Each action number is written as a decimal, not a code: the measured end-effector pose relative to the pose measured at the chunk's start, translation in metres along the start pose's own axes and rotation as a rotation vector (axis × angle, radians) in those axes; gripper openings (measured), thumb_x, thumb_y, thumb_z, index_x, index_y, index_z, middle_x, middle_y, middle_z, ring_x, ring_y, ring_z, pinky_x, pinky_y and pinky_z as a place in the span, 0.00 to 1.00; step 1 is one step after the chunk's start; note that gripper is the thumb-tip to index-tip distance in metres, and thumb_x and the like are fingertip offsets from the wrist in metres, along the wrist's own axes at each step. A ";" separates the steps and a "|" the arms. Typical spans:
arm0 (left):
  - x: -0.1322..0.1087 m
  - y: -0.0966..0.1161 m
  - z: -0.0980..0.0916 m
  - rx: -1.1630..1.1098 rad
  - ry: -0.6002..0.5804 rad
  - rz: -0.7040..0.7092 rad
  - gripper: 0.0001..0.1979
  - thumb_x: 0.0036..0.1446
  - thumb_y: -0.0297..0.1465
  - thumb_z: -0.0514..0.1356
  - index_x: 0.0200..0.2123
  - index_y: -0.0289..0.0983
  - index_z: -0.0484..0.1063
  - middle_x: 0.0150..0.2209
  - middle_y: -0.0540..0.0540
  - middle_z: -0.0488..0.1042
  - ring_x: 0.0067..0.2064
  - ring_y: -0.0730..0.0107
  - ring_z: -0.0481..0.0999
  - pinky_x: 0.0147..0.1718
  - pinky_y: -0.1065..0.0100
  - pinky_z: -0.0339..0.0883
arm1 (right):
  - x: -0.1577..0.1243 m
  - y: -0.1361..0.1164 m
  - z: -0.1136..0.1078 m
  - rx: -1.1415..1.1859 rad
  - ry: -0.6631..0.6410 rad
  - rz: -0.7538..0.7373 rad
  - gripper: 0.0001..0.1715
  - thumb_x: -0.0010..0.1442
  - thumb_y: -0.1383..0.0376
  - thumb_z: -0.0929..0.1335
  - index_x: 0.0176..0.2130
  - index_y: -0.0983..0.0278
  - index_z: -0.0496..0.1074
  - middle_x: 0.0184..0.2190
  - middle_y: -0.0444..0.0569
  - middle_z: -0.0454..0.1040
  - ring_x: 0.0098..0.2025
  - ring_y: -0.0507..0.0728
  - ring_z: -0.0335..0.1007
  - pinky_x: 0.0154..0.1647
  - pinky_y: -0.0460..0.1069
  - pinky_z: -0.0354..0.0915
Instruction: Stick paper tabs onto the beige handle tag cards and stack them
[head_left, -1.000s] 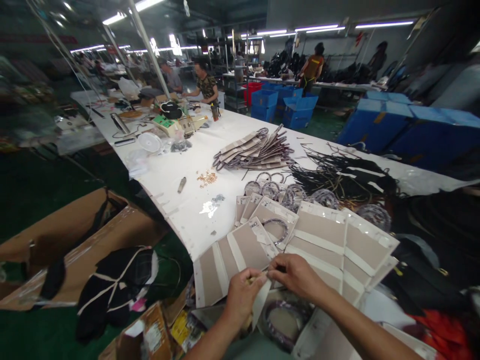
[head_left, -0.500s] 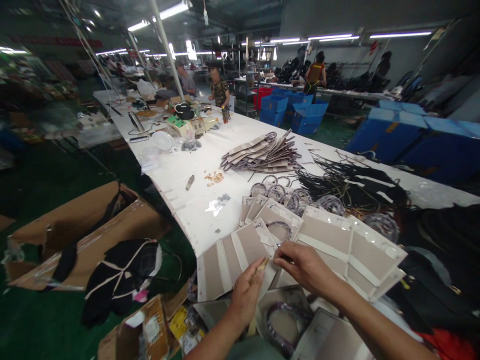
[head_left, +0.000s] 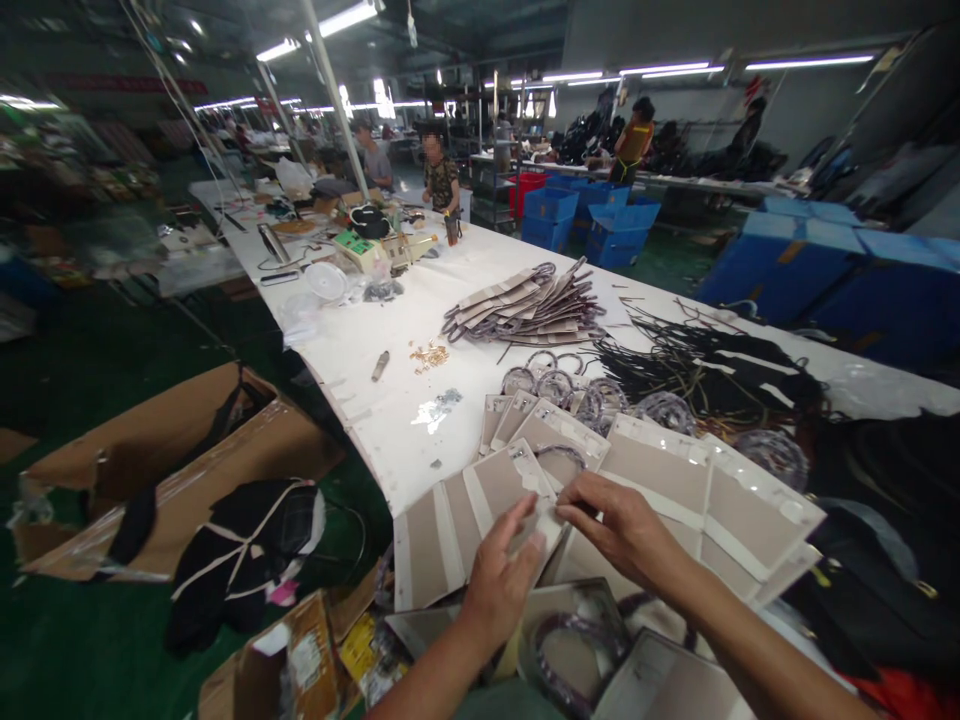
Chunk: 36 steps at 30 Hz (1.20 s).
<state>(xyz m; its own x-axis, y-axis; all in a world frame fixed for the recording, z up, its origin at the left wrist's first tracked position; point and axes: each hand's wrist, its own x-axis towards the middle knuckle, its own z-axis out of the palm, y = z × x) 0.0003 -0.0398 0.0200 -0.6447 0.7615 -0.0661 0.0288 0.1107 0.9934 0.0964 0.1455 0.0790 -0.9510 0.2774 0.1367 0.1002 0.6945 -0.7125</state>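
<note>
My left hand [head_left: 501, 572] lies with fingers stretched flat on a beige card panel with white strips [head_left: 450, 510] at the near edge of the white table [head_left: 375, 370]. My right hand [head_left: 615, 520] pinches a small white piece at the corner of that same panel, fingers closed. More beige panels [head_left: 705, 490] overlap to the right, and a coiled cord handle [head_left: 559, 455] shows on one behind. Below my hands, another panel with a dark cord loop [head_left: 570, 650] rests low in front of me.
A fanned pile of finished panels [head_left: 525, 300] and black cords [head_left: 697, 360] lie further up the table. Open cardboard boxes [head_left: 150, 470] and dark fabric [head_left: 240, 550] sit on the green floor at left. Blue crates [head_left: 810, 270] stand right. Other people work at the far end.
My left hand let go of the white strip it held and spread flat on the panel. My right hand moved up slightly to the panel's corner. The view shifted a little.
</note>
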 end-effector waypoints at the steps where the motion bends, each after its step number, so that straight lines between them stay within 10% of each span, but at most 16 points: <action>1: 0.003 0.005 0.003 -0.047 -0.026 -0.022 0.23 0.65 0.41 0.60 0.60 0.38 0.73 0.58 0.40 0.77 0.57 0.54 0.75 0.58 0.56 0.66 | 0.001 0.001 0.000 0.011 0.012 0.003 0.15 0.69 0.56 0.64 0.35 0.60 0.74 0.32 0.47 0.76 0.35 0.55 0.71 0.38 0.48 0.64; 7: 0.017 0.008 0.018 -0.070 0.092 -0.089 0.11 0.60 0.38 0.62 0.35 0.35 0.78 0.30 0.49 0.77 0.32 0.67 0.74 0.33 0.68 0.66 | 0.002 0.008 -0.003 -0.222 0.102 0.006 0.09 0.66 0.57 0.68 0.41 0.58 0.76 0.37 0.48 0.78 0.39 0.58 0.73 0.41 0.50 0.64; 11: 0.021 0.007 0.017 0.195 0.156 0.042 0.05 0.59 0.30 0.60 0.30 0.37 0.74 0.30 0.52 0.69 0.29 0.72 0.68 0.30 0.70 0.60 | 0.007 0.001 -0.006 -0.356 0.087 -0.090 0.18 0.65 0.59 0.70 0.54 0.57 0.73 0.49 0.52 0.77 0.48 0.61 0.72 0.48 0.53 0.63; 16: 0.022 0.006 0.012 0.384 0.075 0.153 0.07 0.58 0.23 0.58 0.34 0.39 0.73 0.34 0.49 0.73 0.38 0.66 0.74 0.38 0.68 0.64 | 0.022 -0.012 -0.007 -0.485 -0.233 -0.189 0.09 0.66 0.64 0.67 0.34 0.59 0.76 0.35 0.48 0.77 0.41 0.58 0.71 0.44 0.54 0.57; 24: 0.029 -0.003 -0.002 0.709 -0.111 0.290 0.14 0.70 0.29 0.49 0.37 0.40 0.73 0.34 0.44 0.75 0.37 0.63 0.77 0.35 0.66 0.65 | 0.036 0.008 0.009 -0.401 -0.248 -0.089 0.06 0.61 0.66 0.69 0.31 0.60 0.74 0.31 0.45 0.76 0.36 0.56 0.70 0.43 0.52 0.55; 29: 0.024 -0.013 0.005 0.628 -0.137 0.425 0.12 0.69 0.27 0.50 0.37 0.40 0.72 0.32 0.46 0.74 0.34 0.65 0.75 0.33 0.66 0.63 | 0.054 0.052 0.018 -0.377 -0.011 -0.012 0.10 0.63 0.66 0.66 0.32 0.62 0.75 0.31 0.49 0.76 0.37 0.58 0.70 0.43 0.52 0.58; 36: 0.027 -0.038 0.008 0.248 0.024 -0.135 0.09 0.65 0.33 0.55 0.33 0.39 0.71 0.28 0.52 0.69 0.32 0.68 0.70 0.32 0.69 0.59 | 0.125 0.123 0.036 0.235 0.453 0.454 0.19 0.57 0.51 0.69 0.35 0.63 0.81 0.35 0.50 0.81 0.39 0.61 0.75 0.43 0.52 0.66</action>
<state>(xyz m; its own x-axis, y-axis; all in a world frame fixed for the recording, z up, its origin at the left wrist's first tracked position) -0.0114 -0.0185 -0.0205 -0.6735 0.7140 -0.1912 0.1257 0.3656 0.9223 -0.0211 0.2415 -0.0166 -0.6081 0.7934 0.0268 0.3453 0.2948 -0.8910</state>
